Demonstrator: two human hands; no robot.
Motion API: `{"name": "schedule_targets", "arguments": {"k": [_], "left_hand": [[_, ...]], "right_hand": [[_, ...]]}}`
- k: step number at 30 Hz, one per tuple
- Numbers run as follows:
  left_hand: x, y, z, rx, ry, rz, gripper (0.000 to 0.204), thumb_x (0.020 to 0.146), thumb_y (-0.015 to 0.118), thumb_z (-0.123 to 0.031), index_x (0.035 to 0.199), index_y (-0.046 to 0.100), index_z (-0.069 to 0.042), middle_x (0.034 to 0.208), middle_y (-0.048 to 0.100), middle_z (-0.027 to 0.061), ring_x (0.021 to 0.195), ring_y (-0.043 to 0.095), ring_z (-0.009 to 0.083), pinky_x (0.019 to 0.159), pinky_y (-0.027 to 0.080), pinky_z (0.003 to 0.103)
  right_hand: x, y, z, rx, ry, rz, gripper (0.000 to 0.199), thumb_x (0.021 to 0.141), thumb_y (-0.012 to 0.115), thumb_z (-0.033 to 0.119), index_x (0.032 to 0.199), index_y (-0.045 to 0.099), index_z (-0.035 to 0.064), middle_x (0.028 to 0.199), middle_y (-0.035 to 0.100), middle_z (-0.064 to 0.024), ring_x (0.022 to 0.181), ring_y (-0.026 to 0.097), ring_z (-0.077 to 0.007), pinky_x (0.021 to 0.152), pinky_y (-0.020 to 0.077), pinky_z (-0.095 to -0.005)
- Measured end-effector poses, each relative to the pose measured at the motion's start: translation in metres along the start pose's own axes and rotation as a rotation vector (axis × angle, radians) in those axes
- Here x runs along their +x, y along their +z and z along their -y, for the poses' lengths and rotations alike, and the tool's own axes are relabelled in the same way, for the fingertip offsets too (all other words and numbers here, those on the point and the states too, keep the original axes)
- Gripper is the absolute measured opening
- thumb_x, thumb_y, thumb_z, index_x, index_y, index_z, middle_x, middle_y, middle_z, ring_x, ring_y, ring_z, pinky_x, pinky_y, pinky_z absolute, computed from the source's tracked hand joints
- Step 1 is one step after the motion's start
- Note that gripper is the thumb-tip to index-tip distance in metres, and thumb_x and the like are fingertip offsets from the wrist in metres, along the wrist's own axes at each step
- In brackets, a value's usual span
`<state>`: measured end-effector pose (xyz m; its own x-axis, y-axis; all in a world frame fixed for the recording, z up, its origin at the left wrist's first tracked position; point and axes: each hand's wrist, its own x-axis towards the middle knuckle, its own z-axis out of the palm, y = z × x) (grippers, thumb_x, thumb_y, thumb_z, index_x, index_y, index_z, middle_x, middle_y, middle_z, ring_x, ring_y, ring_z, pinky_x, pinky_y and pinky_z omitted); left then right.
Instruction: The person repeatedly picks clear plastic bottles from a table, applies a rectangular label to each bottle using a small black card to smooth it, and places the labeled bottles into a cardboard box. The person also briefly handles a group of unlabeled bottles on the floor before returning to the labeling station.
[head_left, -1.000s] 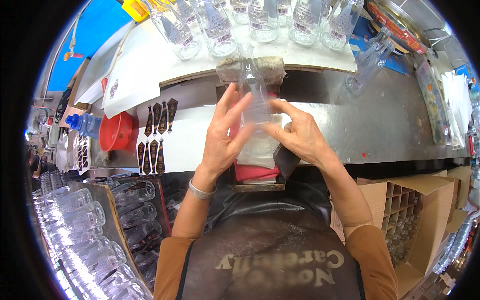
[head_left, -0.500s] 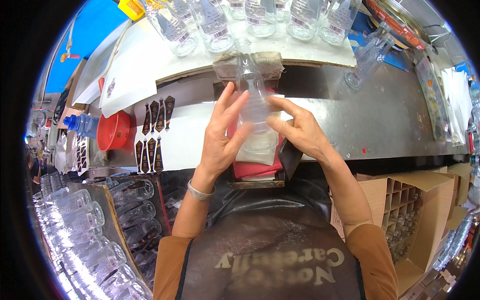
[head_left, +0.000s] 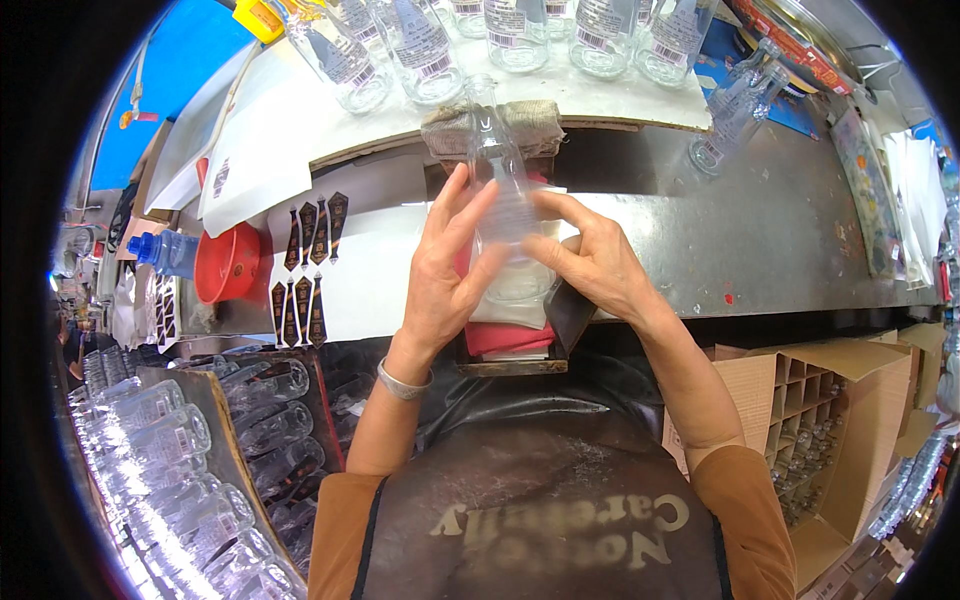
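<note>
A clear glass bottle (head_left: pixel 497 180) lies with its neck pointing away from me, resting on a red and white pad (head_left: pixel 505 335) in a small wooden cradle at the bench's front edge. My left hand (head_left: pixel 445 270) presses flat against the bottle's left side, fingers stretched up along it. My right hand (head_left: pixel 590 262) cups the right side, thumb and fingers laid on the glass. A folded beige cloth (head_left: pixel 530 122) sits under the bottle's neck.
Several labelled clear bottles (head_left: pixel 420 50) stand along the back shelf. Dark labels (head_left: pixel 305 260) lie in rows on white paper, next to a red funnel (head_left: pixel 228 265). A rack of bottles (head_left: pixel 170 440) is lower left, a divided cardboard box (head_left: pixel 820 420) lower right, and the steel bench (head_left: pixel 760 230) runs to the right.
Both hands have shifted slightly on the bottle, the left fingers sliding higher along it; the bottle stays on the pad.
</note>
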<state>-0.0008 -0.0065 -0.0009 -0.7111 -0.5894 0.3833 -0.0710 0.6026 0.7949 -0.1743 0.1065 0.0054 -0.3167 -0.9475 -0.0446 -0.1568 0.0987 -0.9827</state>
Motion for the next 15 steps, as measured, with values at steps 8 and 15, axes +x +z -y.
{"name": "schedule_targets", "arguments": {"k": [8, 15], "left_hand": [[0.000, -0.001, 0.000, 0.006, -0.013, 0.003, 0.055, 0.089, 0.070, -0.010, 0.143, 0.056, -0.008, 0.157, 0.037, 0.0221, 0.140, 0.045, 0.0360, 0.113, 0.039, 0.042], [-0.002, 0.000, 0.000, -0.014, -0.026, 0.001, 0.056, 0.089, 0.070, -0.010, 0.142, 0.056, -0.008, 0.157, 0.037, 0.0219, 0.141, 0.043, 0.0358, 0.114, 0.037, 0.042]], "right_hand": [[0.009, -0.007, -0.025, 0.205, 0.057, -0.037, 0.036, 0.098, 0.064, 0.021, 0.125, 0.061, -0.0027, 0.114, 0.067, -0.0089, 0.067, 0.056, -0.0028, 0.062, 0.0484, -0.0225], [0.014, -0.031, -0.030, 0.616, 0.104, -0.233, 0.021, 0.102, 0.058, 0.023, 0.109, 0.063, 0.0042, 0.100, 0.066, -0.0032, 0.086, 0.062, -0.0081, 0.076, 0.0520, -0.0254]]}}
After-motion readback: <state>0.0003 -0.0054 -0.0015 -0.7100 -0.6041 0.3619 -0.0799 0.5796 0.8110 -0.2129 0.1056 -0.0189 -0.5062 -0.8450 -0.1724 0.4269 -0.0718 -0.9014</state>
